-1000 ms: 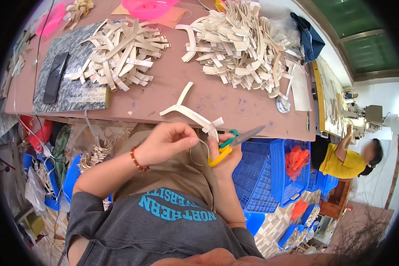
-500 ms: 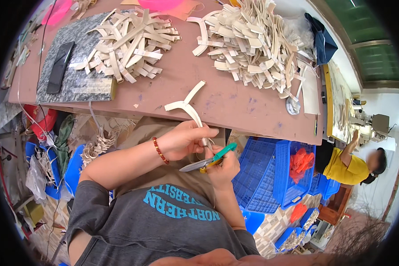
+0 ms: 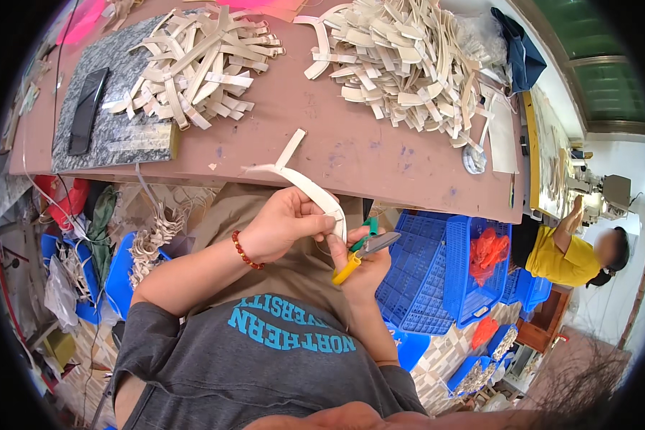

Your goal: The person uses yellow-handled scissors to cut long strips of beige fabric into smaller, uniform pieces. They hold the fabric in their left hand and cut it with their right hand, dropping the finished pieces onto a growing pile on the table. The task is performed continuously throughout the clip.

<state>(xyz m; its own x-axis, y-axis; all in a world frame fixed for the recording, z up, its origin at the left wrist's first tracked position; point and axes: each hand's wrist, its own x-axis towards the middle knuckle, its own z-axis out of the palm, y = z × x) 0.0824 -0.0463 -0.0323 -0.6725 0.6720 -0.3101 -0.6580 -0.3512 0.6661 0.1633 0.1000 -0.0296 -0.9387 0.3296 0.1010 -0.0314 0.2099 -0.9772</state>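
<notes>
A cream Y-shaped fabric strap (image 3: 309, 188) reaches from my left hand (image 3: 288, 223) over the table's front edge, its two far arms spread above the tabletop. My left thumb and fingers pinch its near end, just above my lap. Close beside it, my right hand (image 3: 367, 276) holds scissors (image 3: 378, 245) with one green and one yellow handle, the blades pointing right, away from the strap. My right thumb comes close to the strap's near end; whether it touches cannot be made out.
On the brown table (image 3: 279, 136) lie a strap pile (image 3: 201, 64) on a speckled stone slab, a larger pile (image 3: 408, 72) at right, and a black phone (image 3: 89, 111). Blue crates (image 3: 423, 279) stand below right. A person in yellow (image 3: 562, 254) works at far right.
My left hand has lifted slightly, shifting the strap leftward. The scissors have turned in my right hand, their blades swinging from pointing left to pointing right.
</notes>
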